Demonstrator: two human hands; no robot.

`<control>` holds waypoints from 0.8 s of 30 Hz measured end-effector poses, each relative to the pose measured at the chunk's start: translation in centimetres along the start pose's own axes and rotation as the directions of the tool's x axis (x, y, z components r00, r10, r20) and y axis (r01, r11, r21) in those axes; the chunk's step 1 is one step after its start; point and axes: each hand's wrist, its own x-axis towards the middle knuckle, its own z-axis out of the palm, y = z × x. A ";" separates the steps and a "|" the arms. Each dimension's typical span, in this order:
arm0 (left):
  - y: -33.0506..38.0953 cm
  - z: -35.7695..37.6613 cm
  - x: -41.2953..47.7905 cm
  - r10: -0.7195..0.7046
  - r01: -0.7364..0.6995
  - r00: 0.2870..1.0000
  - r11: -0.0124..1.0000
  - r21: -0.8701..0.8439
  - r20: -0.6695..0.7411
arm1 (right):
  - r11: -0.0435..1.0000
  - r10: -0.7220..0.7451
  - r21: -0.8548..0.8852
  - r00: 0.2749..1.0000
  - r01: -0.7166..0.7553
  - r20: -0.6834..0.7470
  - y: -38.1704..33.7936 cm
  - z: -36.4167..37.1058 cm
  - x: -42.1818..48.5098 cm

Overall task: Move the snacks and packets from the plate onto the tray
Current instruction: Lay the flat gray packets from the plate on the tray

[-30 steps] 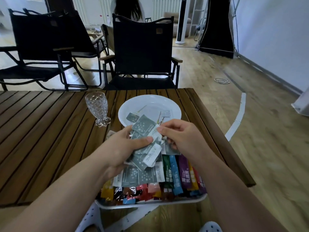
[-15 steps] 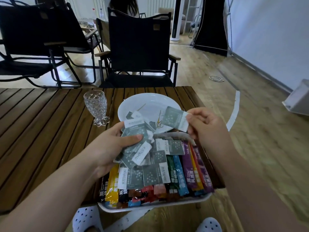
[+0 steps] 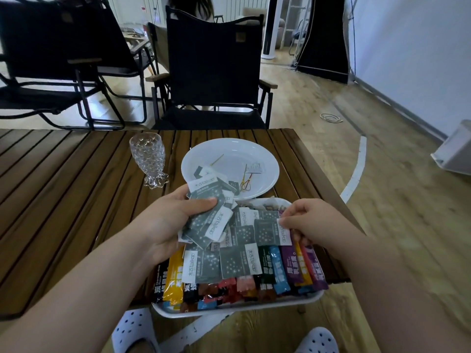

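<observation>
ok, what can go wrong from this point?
1. The tray overhangs the near edge of the table and is heaped full. A press from the right hand, which pinches a single grey packet against the pile, might tip it.
2. The left hand holds a fanned bundle of grey packets above the tray; some could slip out.
3. The glass stands close beside the plate; reaching back for the leftovers could knock it.

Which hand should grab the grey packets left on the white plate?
Right, probably. The left hand grips a full bundle of grey star-print packets. The right hand pinches only one grey packet, laid on the pile in the white rectangular tray, so it frees soonest; the round white plate lies just beyond.
</observation>
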 end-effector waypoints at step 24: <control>-0.9 1.5 -0.2 -0.085 -0.006 0.974 0.917 0.400 0.209 | 0.929 -0.225 0.267 0.964 0.256 -0.140 -1.5 -1.1 -2.5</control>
